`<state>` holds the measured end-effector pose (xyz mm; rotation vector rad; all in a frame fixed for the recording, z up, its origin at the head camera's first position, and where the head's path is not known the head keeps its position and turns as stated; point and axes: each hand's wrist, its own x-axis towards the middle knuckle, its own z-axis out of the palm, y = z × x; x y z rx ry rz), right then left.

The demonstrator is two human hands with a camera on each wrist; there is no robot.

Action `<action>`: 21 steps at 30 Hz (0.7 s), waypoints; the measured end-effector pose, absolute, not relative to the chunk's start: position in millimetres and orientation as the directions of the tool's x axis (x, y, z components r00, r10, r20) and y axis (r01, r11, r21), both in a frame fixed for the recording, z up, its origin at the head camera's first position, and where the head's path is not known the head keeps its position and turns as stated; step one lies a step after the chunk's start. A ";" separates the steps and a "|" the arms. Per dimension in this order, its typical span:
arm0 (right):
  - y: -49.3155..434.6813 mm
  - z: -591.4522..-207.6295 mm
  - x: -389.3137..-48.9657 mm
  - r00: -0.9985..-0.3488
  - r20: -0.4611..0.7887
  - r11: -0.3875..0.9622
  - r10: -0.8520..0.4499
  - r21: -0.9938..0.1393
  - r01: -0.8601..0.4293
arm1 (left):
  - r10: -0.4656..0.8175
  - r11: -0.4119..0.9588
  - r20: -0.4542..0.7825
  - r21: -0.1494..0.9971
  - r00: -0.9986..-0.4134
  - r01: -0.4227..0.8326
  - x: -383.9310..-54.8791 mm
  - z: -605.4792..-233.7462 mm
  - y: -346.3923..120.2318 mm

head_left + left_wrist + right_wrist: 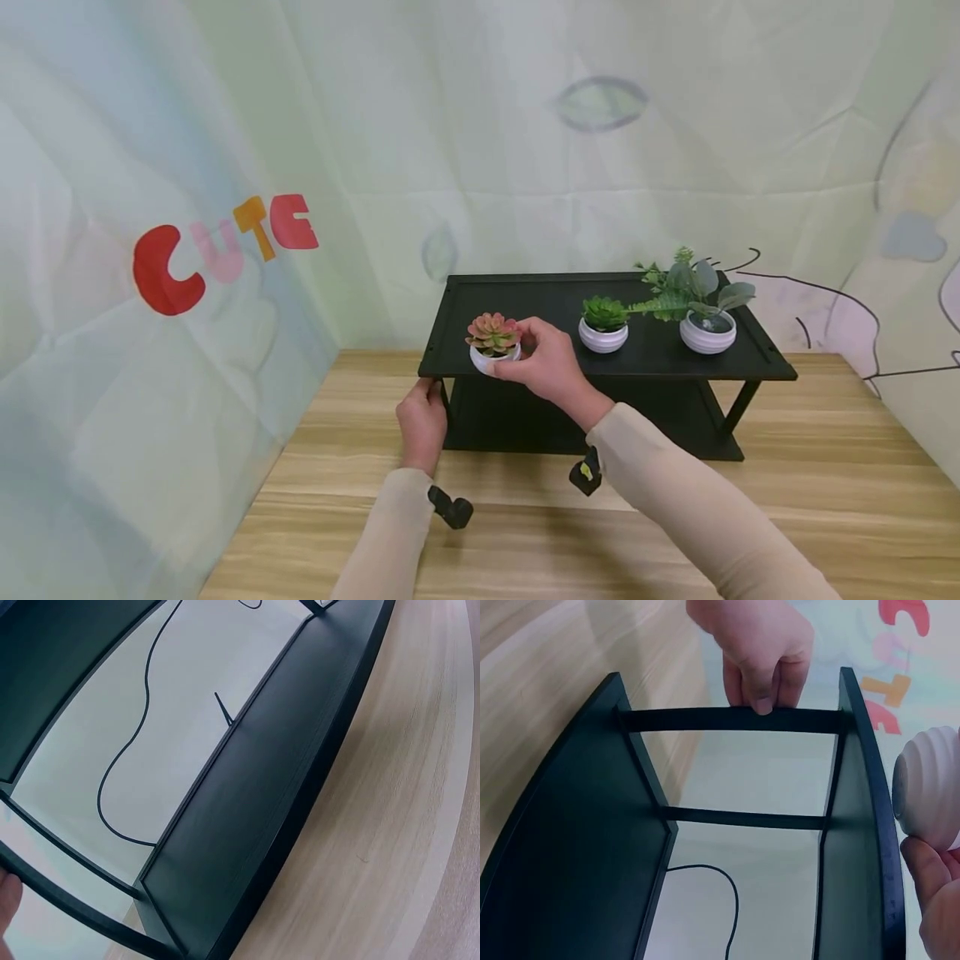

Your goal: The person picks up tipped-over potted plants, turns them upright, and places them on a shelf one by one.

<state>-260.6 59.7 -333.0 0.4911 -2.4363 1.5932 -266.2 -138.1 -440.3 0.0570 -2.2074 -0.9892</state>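
Observation:
My right hand (551, 362) pinches a white ribbed pot (934, 787) between thumb and fingers, at the front left of a black two-tier shelf (517, 292). A reddish-pink succulent (492, 333) fills this pot. In the right wrist view the pot's base is right at the upper board's edge. My left hand (422, 421) grips the shelf's front left post (727, 720), its thumb overlapping the bar. Only a bit of that hand's finger (7, 900) enters the left wrist view.
A green succulent (604, 314) in a white pot stands mid-right on the upper board. Right of it is a taller leafy plant (701, 287) in a similar pot. The lower board (240, 780) sits on a wooden table (315, 500). A printed cloth (465, 150) hangs behind.

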 end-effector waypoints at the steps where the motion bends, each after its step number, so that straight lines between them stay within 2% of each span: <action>1: 59.0 -333.4 -262.5 -0.930 0.327 0.373 -0.167 -0.852 -0.367 | -0.308 0.706 0.585 0.669 -0.750 0.232 -266.0 -440.2 -138.1; 21: 50.3 -329.4 -289.5 -0.981 0.167 0.412 -0.099 -0.891 -0.193 | -0.301 0.711 0.584 0.664 -0.754 0.230 -267.0 -440.4 -138.2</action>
